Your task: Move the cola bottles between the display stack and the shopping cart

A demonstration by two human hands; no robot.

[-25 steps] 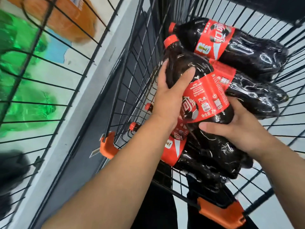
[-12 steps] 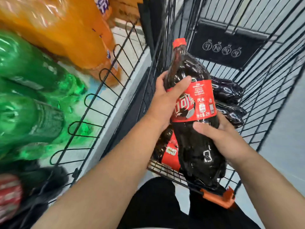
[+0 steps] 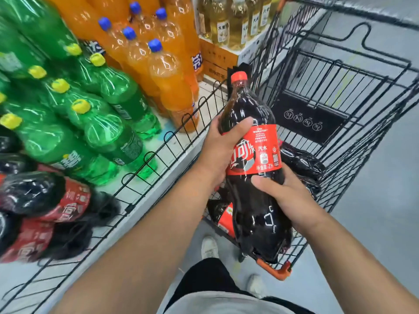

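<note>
I hold a large cola bottle (image 3: 254,155) with a red cap and red label upright above the near end of the black wire shopping cart (image 3: 353,91). My left hand (image 3: 217,150) grips its shoulder and label from the left. My right hand (image 3: 288,200) grips its lower body from the right. More cola bottles (image 3: 301,159) lie in the cart behind and under the held one. The display stack's cola bottles (image 3: 40,207) lie at the lower left behind a low wire fence.
Green soda bottles (image 3: 95,123) and orange soda bottles (image 3: 158,71) fill the display shelf to the left. The wire fence (image 3: 167,150) edges the shelf. Boxes of pale yellow bottles (image 3: 226,26) stand at the back. Grey floor (image 3: 385,200) lies to the right of the cart.
Both hands lifted the cola bottle out of the cart's pile and stood it upright. The view rose and swung left, so the display shelf is in sight.
</note>
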